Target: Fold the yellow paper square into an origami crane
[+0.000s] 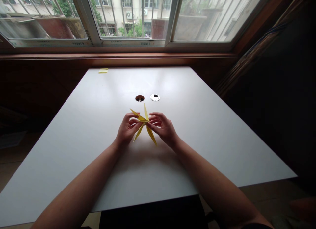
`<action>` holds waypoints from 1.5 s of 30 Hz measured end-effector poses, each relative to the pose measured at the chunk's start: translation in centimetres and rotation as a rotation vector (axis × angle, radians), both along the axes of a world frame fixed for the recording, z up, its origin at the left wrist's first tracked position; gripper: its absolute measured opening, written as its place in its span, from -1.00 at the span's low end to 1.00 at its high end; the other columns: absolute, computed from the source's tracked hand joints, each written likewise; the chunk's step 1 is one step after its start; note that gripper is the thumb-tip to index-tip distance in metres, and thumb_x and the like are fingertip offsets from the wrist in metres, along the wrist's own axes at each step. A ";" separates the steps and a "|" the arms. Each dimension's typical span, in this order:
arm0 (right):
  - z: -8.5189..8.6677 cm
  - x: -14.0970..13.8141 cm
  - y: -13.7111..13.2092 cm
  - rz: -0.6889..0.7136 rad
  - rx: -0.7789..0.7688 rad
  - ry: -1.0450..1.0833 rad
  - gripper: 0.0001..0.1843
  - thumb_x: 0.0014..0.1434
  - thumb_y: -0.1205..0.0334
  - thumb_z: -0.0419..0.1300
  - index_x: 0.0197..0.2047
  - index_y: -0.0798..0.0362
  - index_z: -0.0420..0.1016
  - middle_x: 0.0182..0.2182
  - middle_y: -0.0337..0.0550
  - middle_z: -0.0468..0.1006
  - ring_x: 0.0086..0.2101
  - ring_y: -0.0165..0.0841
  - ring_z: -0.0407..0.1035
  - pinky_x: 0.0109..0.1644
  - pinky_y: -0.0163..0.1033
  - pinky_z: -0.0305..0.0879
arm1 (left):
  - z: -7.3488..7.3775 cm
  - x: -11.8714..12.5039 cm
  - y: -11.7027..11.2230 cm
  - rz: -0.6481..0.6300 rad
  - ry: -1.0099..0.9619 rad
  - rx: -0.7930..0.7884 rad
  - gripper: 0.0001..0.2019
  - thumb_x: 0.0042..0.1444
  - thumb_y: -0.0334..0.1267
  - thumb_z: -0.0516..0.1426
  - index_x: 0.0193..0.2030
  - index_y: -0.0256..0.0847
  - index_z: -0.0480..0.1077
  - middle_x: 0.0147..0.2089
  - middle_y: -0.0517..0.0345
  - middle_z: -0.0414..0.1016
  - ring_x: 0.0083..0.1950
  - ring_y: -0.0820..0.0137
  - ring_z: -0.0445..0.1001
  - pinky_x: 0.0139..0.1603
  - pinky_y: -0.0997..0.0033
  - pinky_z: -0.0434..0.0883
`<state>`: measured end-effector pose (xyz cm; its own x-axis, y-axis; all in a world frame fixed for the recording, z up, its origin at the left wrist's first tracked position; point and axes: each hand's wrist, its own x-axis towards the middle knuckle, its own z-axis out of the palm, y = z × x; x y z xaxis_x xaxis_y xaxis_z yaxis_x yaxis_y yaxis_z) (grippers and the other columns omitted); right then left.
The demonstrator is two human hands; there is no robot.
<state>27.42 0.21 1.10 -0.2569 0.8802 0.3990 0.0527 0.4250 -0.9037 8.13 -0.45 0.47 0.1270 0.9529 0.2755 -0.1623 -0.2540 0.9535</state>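
A folded yellow paper figure [144, 125] with several narrow pointed flaps is held just above the white table [98, 130], near its middle. My left hand [127, 128] pinches the paper's left side, fingers curled round it. My right hand [164, 127] pinches its right side the same way. Two points stick up and two hang down between the hands.
A round cable hole [139, 98] and its loose white cap [155, 97] lie just beyond the hands. Small yellow paper pieces [103, 71] sit at the far left corner. A window and dark wooden sill run behind the table; a dark wall stands to the right.
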 end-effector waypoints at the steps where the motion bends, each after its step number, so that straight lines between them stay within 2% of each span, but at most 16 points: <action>1: 0.0 0.0 0.0 0.012 -0.015 0.000 -0.55 0.19 -0.01 0.32 0.11 -0.13 0.38 -0.17 -0.16 0.59 -0.23 -0.31 0.55 -0.10 -0.12 0.56 | 0.0 -0.1 0.0 -0.009 0.005 -0.016 -0.70 0.14 -0.16 0.30 -0.09 -0.15 0.32 0.14 0.04 0.42 -0.13 0.41 0.53 -0.12 0.32 0.54; 4: -0.2 0.0 0.2 0.033 -0.066 0.004 -0.56 0.22 0.02 0.29 0.14 -0.14 0.39 -0.17 -0.16 0.58 -0.20 -0.30 0.54 -0.11 -0.15 0.54 | 0.0 -0.3 0.1 -0.009 0.035 -0.034 -0.76 0.15 -0.15 0.29 -0.19 -0.21 0.37 -0.14 0.09 0.53 -0.21 0.39 0.53 -0.19 0.36 0.50; 7: -0.2 0.0 0.3 0.063 -0.158 0.036 -0.56 0.22 0.04 0.29 0.14 -0.12 0.41 -0.15 -0.15 0.57 -0.20 -0.31 0.53 -0.11 -0.17 0.53 | -0.2 -0.5 0.4 0.068 0.063 -0.007 -0.78 0.14 -0.16 0.30 -0.24 -0.23 0.39 -0.32 0.16 0.50 -0.34 0.43 0.49 -0.29 0.42 0.44; 12: 0.3 0.1 0.1 0.119 -0.297 0.089 -0.57 0.21 0.10 0.29 0.14 -0.09 0.39 -0.05 -0.10 0.55 -0.19 -0.31 0.53 -0.11 -0.16 0.51 | -0.5 -0.7 0.6 0.199 0.067 0.014 -0.77 0.12 -0.16 0.30 -0.19 -0.21 0.41 -0.29 0.18 0.47 -0.34 0.45 0.46 -0.31 0.45 0.42; 17: 0.1 -0.1 0.1 0.199 -0.322 0.126 -0.60 0.14 0.14 0.35 0.04 -0.06 0.43 0.03 -0.08 0.49 -0.13 -0.30 0.52 -0.16 -0.22 0.50 | -0.5 -0.8 0.6 0.213 0.083 0.028 -0.76 0.12 -0.16 0.30 -0.15 -0.19 0.40 -0.22 0.16 0.47 -0.28 0.44 0.46 -0.26 0.45 0.43; 20: -0.2 -0.2 0.3 0.167 -0.264 0.112 -0.66 0.11 0.09 0.39 -0.06 -0.04 0.49 -0.04 -0.13 0.48 -0.16 -0.32 0.51 -0.16 -0.22 0.50 | -0.5 -0.6 0.6 0.176 0.082 0.018 -0.76 0.11 -0.15 0.30 -0.16 -0.21 0.42 -0.21 0.14 0.49 -0.31 0.44 0.45 -0.28 0.44 0.43; 24: -0.1 0.0 0.4 0.067 -0.091 -0.019 -0.75 0.09 0.03 0.41 -0.23 -0.03 0.58 -0.19 -0.18 0.41 -0.28 -0.37 0.46 -0.23 -0.23 0.46 | -0.3 -0.5 0.4 0.099 0.091 0.006 -0.75 0.14 -0.10 0.29 -0.18 -0.24 0.47 -0.23 0.09 0.50 -0.32 0.43 0.43 -0.29 0.43 0.40; 29: 0.2 0.1 0.3 -0.059 0.055 -0.119 -0.73 0.04 0.00 0.45 -0.28 -0.04 0.56 -0.04 -0.12 0.33 -0.25 -0.37 0.37 -0.27 -0.23 0.40 | -0.3 -0.6 0.4 0.004 0.133 0.039 -0.77 0.18 -0.11 0.26 -0.27 -0.27 0.52 -0.38 0.13 0.45 -0.37 0.45 0.37 -0.32 0.45 0.35; 32: -0.1 0.0 0.3 -0.033 -0.004 -0.069 -0.56 -0.02 0.02 0.48 -0.13 -0.07 0.45 -0.03 -0.14 0.37 -0.29 -0.40 0.38 -0.33 -0.26 0.36 | -0.6 -0.7 0.4 -0.048 0.144 0.042 -0.77 0.19 -0.11 0.26 -0.25 -0.27 0.54 -0.36 0.11 0.46 -0.37 0.46 0.37 -0.33 0.46 0.34; 35: -0.5 -0.2 0.3 0.054 -0.132 -0.017 -0.43 -0.01 0.03 0.47 0.01 -0.11 0.34 -0.15 -0.22 0.46 -0.33 -0.40 0.40 -0.31 -0.25 0.37 | -0.8 -0.7 0.4 -0.062 0.116 0.026 -0.75 0.21 -0.12 0.25 -0.07 -0.23 0.53 -0.34 0.13 0.48 -0.37 0.47 0.38 -0.32 0.46 0.36; 38: -0.5 -0.5 0.2 0.120 -0.214 0.035 -0.42 0.05 0.02 0.43 0.08 -0.10 0.32 -0.25 -0.24 0.50 -0.31 -0.36 0.43 -0.22 -0.20 0.40 | -0.7 -0.6 0.2 -0.041 0.097 0.021 -0.68 0.27 -0.12 0.18 0.10 -0.20 0.45 -0.29 0.12 0.50 -0.35 0.47 0.41 -0.25 0.43 0.41; 41: -0.1 -0.5 0.1 0.138 -0.271 0.097 -0.44 0.08 0.01 0.41 0.07 -0.07 0.32 -0.26 -0.22 0.54 -0.29 -0.34 0.46 -0.19 -0.17 0.41 | -0.4 -0.5 0.1 -0.026 0.082 0.040 -0.69 0.31 -0.12 0.14 0.11 -0.18 0.42 -0.10 0.02 0.52 -0.25 0.44 0.46 -0.15 0.38 0.46; 45: 0.2 -0.5 0.1 0.131 -0.306 0.131 -0.52 0.06 0.00 0.42 -0.03 -0.02 0.41 -0.30 -0.21 0.55 -0.31 -0.35 0.45 -0.24 -0.23 0.39 | -0.2 -0.5 0.0 -0.041 0.115 0.079 -0.70 0.24 -0.17 0.22 0.09 -0.14 0.42 0.06 -0.02 0.44 -0.08 0.37 0.46 -0.09 0.38 0.48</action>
